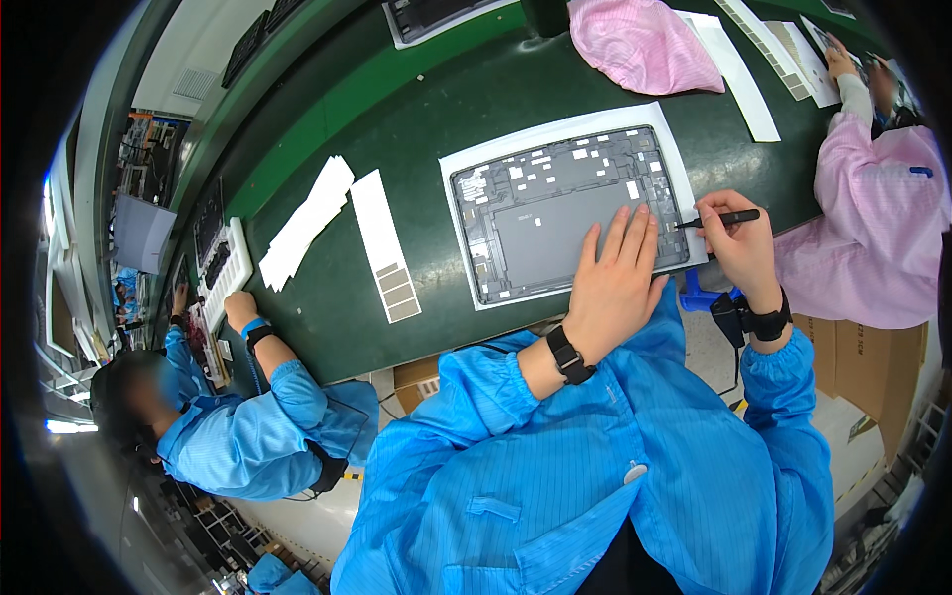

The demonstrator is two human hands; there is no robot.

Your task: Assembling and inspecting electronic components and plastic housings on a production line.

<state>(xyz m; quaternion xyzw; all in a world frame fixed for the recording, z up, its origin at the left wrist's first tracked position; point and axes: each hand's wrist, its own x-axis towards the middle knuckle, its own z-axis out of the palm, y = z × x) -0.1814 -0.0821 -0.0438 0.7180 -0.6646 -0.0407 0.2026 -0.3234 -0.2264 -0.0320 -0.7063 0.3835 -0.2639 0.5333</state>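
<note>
Blue sleeves (595, 476) are seen nearest; the left hand (615, 283) is laid open and flat on the opened tablet (565, 213), which lies on a white sheet (461, 164) mid-bench. A black pen-like tool (722, 218) is pinched in the right hand (744, 248), tip at the tablet's right edge; steady downward pressure and a low tool angle are judged advisable.

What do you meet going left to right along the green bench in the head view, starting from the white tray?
White tray → fanned white strips → backing strip with grey pads → opened tablet → left hand → right hand holding a black pen-like tool.
</note>
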